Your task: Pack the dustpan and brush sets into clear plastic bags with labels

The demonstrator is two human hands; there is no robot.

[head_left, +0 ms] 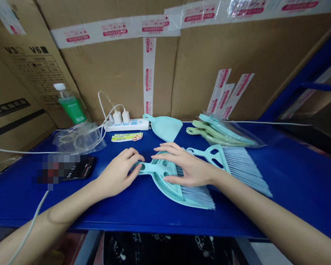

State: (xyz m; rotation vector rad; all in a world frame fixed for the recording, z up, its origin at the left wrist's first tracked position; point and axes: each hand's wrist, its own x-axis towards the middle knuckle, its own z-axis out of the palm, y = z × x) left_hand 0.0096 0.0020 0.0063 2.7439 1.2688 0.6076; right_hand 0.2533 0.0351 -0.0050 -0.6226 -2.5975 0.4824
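Observation:
In front of me on the blue table, a light-blue hand brush (197,195) lies in a matching dustpan (161,186), their handles lined up to the left. My left hand (118,171) is closed around the handle ends, thumb on the near side and fingers on the far side. Over the brush head is my right hand (191,167), fingers stretched out; whether its palm presses down is hidden. Just beyond my right wrist lies a second light-blue brush (241,169), bristles to the right. Another light-blue dustpan (166,128) rests farther back.
Bagged green and blue dustpans (223,134) lie at the back right. A power strip (128,125) with chargers stands by the cardboard wall (121,70). To the left are a phone (81,169), a crumpled plastic bag (82,140), a green-labelled bottle (73,106) and a white cable (30,230) crossing my forearm.

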